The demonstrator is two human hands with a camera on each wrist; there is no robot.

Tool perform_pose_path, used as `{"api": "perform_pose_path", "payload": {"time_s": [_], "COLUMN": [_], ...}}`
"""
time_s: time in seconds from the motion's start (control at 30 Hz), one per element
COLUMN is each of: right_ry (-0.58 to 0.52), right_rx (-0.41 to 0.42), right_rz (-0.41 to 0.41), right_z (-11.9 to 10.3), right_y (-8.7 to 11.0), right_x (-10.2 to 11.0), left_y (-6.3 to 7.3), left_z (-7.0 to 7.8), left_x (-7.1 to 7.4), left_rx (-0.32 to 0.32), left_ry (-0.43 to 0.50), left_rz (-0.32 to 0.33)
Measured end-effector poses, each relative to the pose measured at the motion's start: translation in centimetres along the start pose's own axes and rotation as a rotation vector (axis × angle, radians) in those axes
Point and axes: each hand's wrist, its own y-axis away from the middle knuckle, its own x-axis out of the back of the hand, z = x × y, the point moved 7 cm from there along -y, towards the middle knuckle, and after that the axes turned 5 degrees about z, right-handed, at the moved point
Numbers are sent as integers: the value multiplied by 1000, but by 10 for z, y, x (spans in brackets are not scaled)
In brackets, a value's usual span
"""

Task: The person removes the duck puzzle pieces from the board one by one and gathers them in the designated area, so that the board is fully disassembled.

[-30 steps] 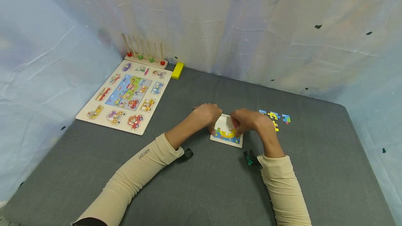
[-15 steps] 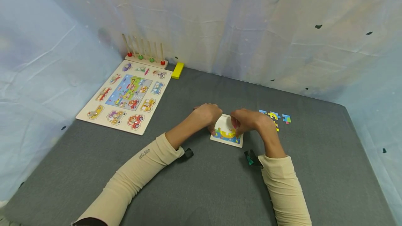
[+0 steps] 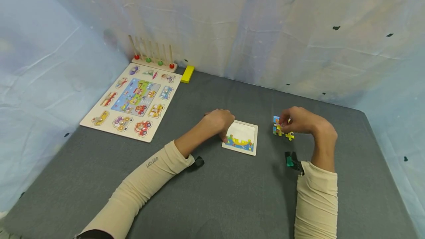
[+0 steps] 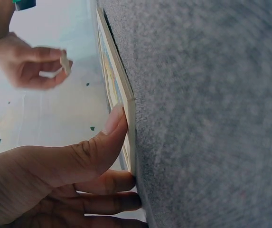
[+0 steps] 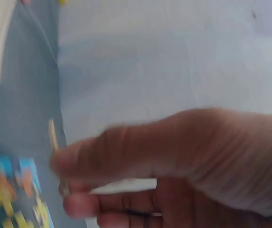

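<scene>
My left hand (image 3: 218, 121) holds the left edge of a small square wooden puzzle tray (image 3: 244, 130). In the left wrist view its thumb (image 4: 108, 137) lies on the tray's rim, with the other fingers at the edge. A yellow and blue picture fills the tray's near part; the far part is bare wood. To the right, my right hand (image 3: 301, 121) pinches a thin jigsaw piece (image 5: 54, 135) between thumb and fingers, seen edge-on in both wrist views. Beneath and beside that hand lie several loose jigsaw pieces (image 3: 290, 135), partly hidden by it.
A large wooden peg puzzle board (image 3: 132, 132) with vehicles lies on the left of the grey table (image 3: 212, 191). Behind it stands a rack of wooden pegs (image 3: 154, 63) with red and green beads. A yellow block (image 3: 187, 74) sits beside that, near the back cloth (image 3: 212, 21).
My right hand has gone from over the tray to the right, above the loose pieces, uncovering the tray's right side. The left hand and the tray have stayed in place.
</scene>
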Motion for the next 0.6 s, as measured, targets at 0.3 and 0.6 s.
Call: {"api": "perform_pose_path", "payload": {"time_s": [0.3,0.6], "right_ry": [-42,-94], "right_rx": [-157,-212], "right_rz": [-51,-54], "right_z": [72,98], "right_y": [27,24], "right_x": [-4,-17], "left_y": [1,1], "left_z": [-1,0], "left_x": [1,1], "left_rx": [2,5], "left_ry": [-4,-1], "left_rz": [-5,-6]}}
